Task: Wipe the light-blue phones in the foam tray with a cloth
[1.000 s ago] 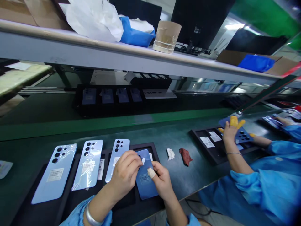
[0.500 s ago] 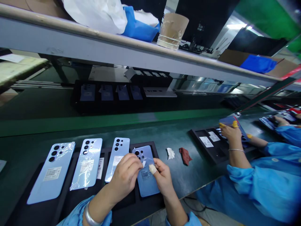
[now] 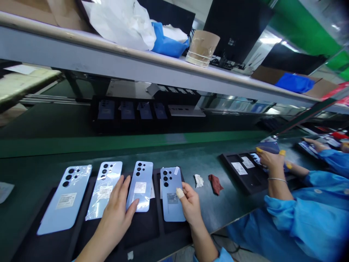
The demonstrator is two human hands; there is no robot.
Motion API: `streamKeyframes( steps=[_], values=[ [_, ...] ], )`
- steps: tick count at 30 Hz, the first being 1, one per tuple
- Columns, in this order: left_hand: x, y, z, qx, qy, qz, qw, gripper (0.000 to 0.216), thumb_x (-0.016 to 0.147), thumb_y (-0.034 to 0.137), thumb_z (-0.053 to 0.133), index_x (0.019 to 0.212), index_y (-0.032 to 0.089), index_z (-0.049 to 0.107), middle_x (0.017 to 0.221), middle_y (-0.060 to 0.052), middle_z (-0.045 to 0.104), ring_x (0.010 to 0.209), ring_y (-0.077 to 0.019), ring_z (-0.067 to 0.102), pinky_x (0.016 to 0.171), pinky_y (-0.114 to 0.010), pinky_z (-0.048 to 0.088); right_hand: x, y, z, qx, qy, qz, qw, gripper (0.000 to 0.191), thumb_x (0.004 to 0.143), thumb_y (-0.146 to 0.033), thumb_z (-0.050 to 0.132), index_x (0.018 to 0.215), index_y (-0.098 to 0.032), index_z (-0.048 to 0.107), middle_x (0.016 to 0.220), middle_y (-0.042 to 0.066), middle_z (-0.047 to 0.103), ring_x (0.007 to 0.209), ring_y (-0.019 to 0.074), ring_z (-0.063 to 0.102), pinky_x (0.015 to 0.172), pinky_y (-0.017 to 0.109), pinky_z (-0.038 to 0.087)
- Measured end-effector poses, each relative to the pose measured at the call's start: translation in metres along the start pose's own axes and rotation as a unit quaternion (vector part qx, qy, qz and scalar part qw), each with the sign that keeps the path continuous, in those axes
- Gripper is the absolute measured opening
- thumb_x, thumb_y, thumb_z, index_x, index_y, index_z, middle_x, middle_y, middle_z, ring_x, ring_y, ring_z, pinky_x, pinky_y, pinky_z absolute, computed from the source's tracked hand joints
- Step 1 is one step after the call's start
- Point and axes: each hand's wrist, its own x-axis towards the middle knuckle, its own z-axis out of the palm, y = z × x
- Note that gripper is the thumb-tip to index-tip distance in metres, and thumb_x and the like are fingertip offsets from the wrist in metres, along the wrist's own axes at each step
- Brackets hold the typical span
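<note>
My right hand (image 3: pixel 191 203), a pale finger cot on its thumb, grips the right edge of a blue phone (image 3: pixel 170 211) lying back up at the right end of a black tray (image 3: pixel 144 233). The phone's back shows camera rings, a printed label and a small tab at its top corner. My left hand (image 3: pixel 116 213) has its fingers stretched and apart, its thumb over the lower left edge of another blue phone (image 3: pixel 140 173). Left of it lie a film-covered phone (image 3: pixel 98 203) and a larger-looking phone (image 3: pixel 58 218), both with white labels.
A white scrap (image 3: pixel 199 181) and a dark red cloth scrap (image 3: pixel 216 184) lie right of the tray. A co-worker's hand (image 3: pixel 269 160) works over another black tray (image 3: pixel 234 158). Behind, a tray of phones (image 3: pixel 95 123) sits beneath a shelf (image 3: pixel 109 62).
My left hand has moved left from the rightmost phone, going from a pinch to spread fingers. The right hand still grips that phone, whose cameras and top tab now show fully.
</note>
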Motion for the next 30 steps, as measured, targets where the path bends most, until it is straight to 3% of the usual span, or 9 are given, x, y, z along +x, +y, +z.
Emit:
streamKeyframes(
  steps=[5, 8, 13, 18, 22, 26, 30],
  values=[
    [-0.025, -0.001, 0.008, 0.006, -0.072, 0.040, 0.997, 0.075, 0.094, 0.030, 0.051, 0.158, 0.026, 0.011, 0.160, -0.017, 0.027, 0.147, -0.0411, 0.022, 0.104, -0.061, 0.046, 0.003, 0.012, -0.006, -0.046, 0.039, -0.005, 0.998, 0.044, 0.087, -0.052, 0.067, 0.113, -0.016, 0.065, 0.100, 0.010, 0.074, 0.085, 0.0238, 0.070, 0.076, 0.034, 0.058],
    [-0.025, 0.006, -0.001, 0.011, -0.117, 0.037, 0.992, 0.079, 0.091, 0.022, 0.055, 0.158, 0.027, 0.014, 0.162, -0.016, 0.023, 0.148, -0.0409, 0.016, 0.107, -0.062, 0.042, 0.005, 0.018, -0.010, -0.068, 0.050, 0.003, 0.996, 0.052, 0.085, -0.056, 0.067, 0.117, -0.015, 0.064, 0.104, 0.012, 0.074, 0.090, 0.0262, 0.071, 0.079, 0.036, 0.059],
    [-0.027, 0.012, -0.021, -0.006, -0.186, 0.027, 0.982, 0.085, 0.083, 0.018, 0.063, 0.157, 0.026, 0.020, 0.159, -0.012, 0.032, 0.150, -0.0375, 0.009, 0.114, -0.061, 0.035, 0.011, 0.021, -0.012, -0.110, 0.065, 0.034, 0.991, 0.061, 0.079, -0.062, 0.069, 0.117, -0.014, 0.064, 0.103, 0.014, 0.074, 0.091, 0.0290, 0.071, 0.078, 0.037, 0.059],
    [-0.038, 0.012, -0.030, 0.020, -0.202, 0.041, 0.978, 0.068, 0.084, 0.013, 0.060, 0.148, 0.025, 0.041, 0.159, -0.011, 0.032, 0.149, -0.0384, 0.017, 0.115, -0.061, 0.034, 0.023, 0.018, -0.009, -0.098, 0.063, 0.060, 0.991, 0.064, 0.070, -0.065, 0.074, 0.110, -0.017, 0.065, 0.094, 0.011, 0.076, 0.080, 0.0290, 0.072, 0.069, 0.037, 0.060],
    [-0.042, 0.015, -0.045, 0.027, -0.230, 0.114, 0.966, 0.047, 0.087, 0.016, 0.058, 0.132, 0.031, 0.058, 0.156, -0.002, 0.040, 0.147, -0.0384, 0.023, 0.115, -0.064, 0.033, 0.036, 0.017, -0.003, -0.147, 0.054, 0.053, 0.986, 0.063, 0.073, -0.065, 0.065, 0.114, -0.016, 0.064, 0.093, 0.011, 0.075, 0.079, 0.0307, 0.072, 0.068, 0.040, 0.059],
    [-0.041, 0.015, -0.052, 0.039, -0.237, 0.171, 0.956, 0.040, 0.091, 0.019, 0.058, 0.129, 0.030, 0.059, 0.147, -0.001, 0.051, 0.144, -0.0377, 0.032, 0.112, -0.068, 0.034, 0.041, 0.021, 0.005, -0.366, 0.042, -0.045, 0.929, 0.054, 0.083, -0.052, 0.053, 0.119, -0.013, 0.065, 0.112, 0.015, 0.070, 0.102, 0.0342, 0.066, 0.092, 0.049, 0.052],
    [-0.039, 0.015, -0.031, 0.030, -0.218, 0.271, 0.937, 0.038, 0.090, 0.028, 0.065, 0.127, 0.027, 0.060, 0.139, -0.003, 0.060, 0.137, -0.0371, 0.042, 0.110, -0.063, 0.038, 0.037, 0.018, 0.007, -0.453, 0.040, -0.167, 0.875, 0.042, 0.089, -0.039, 0.047, 0.113, -0.012, 0.067, 0.125, 0.018, 0.062, 0.118, 0.0323, 0.057, 0.105, 0.051, 0.043]
  ],
)
